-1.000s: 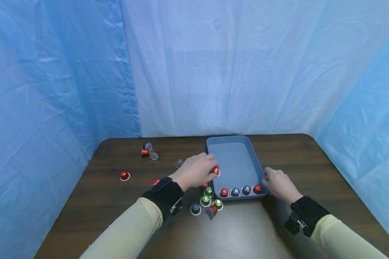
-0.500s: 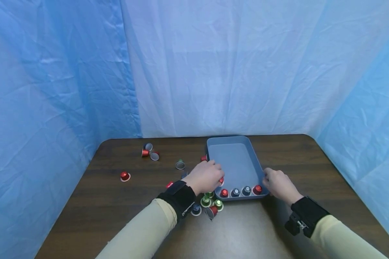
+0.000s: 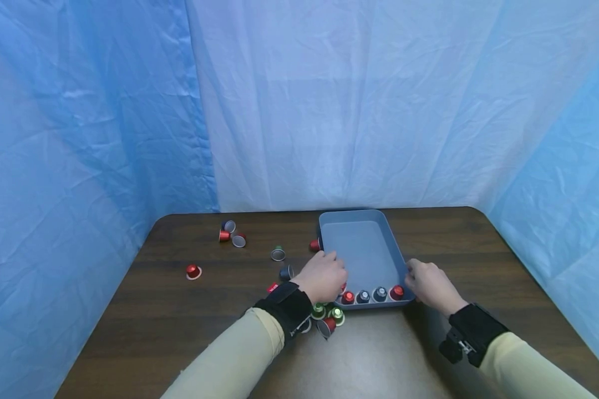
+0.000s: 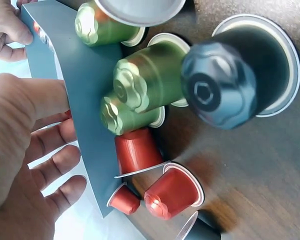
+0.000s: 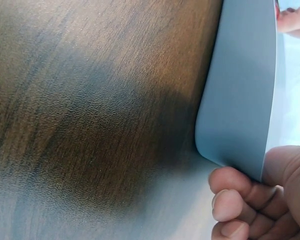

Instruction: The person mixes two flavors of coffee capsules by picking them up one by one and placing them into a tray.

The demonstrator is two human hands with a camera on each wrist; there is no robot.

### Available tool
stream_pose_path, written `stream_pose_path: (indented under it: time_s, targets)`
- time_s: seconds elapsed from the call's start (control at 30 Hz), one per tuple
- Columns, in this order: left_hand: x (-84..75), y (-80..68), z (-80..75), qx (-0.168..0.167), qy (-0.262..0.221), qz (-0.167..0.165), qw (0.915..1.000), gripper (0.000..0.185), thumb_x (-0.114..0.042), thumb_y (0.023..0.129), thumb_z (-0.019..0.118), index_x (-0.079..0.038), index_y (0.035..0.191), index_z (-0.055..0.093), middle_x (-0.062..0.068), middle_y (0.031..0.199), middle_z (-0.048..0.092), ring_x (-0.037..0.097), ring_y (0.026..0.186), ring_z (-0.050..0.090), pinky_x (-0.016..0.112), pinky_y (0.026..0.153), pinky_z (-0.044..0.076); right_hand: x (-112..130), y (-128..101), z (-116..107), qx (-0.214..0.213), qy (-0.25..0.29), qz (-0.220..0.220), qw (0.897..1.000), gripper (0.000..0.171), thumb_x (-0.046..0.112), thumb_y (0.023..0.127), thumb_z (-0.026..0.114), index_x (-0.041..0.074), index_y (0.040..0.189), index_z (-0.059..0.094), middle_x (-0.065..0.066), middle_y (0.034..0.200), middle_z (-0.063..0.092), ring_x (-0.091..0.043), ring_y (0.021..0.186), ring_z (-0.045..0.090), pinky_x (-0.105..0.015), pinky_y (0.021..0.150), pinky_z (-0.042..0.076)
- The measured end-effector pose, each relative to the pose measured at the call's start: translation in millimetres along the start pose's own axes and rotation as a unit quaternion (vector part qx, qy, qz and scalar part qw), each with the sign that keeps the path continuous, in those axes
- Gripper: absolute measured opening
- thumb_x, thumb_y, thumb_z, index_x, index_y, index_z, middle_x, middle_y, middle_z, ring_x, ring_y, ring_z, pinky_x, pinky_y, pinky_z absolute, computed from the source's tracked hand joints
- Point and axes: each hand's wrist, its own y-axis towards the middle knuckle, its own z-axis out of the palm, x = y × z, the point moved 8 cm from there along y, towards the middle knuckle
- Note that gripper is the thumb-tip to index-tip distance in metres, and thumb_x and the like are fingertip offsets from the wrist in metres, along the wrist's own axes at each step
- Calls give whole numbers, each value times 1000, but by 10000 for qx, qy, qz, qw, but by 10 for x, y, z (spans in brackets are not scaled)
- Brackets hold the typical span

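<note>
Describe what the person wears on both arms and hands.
Both hands are bare: the left hand and the right hand wear no gloves or rings that I can see. Each forearm is covered by a pale beige long sleeve. A black wrist strap with a small mounted device sits on each wrist, the right one showing a buckle.

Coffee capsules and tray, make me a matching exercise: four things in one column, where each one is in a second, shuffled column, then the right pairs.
Things:
1. lone red capsule
2. blue tray
3. left hand
4. right hand

Places:
A. holds the tray's near right corner
B. over the tray's near left corner, fingers spread
C. alone on the table, far left
D. on the table between the two hands, a row of capsules along its near wall

Pairs: 1-C, 2-D, 3-B, 4-A
</note>
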Motion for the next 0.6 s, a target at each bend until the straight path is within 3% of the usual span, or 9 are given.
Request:
stream_pose_path:
  time_s: [0.33,0.6]
  targets:
    - [-7,-10,36,249,107,-31,9996,17,-37,98,69,-25,104,79,-4,109,69,17,102,51,33,83,42,-4,-7,12,-36,6,32,10000,39,6,98,63,-14,130,55,-28,105,68,-15,62,64,-34,62,60]
    - [54,-150,-76,30,-125,50,9999,25,-36,100,67,-24,120,75,-3,120,68,18,108,54,35,92,48,3,-10,12,-20,14,20,10000,38,5,98,63,-14,130,55,-28,104,68,-14,63,64,-35,63,60]
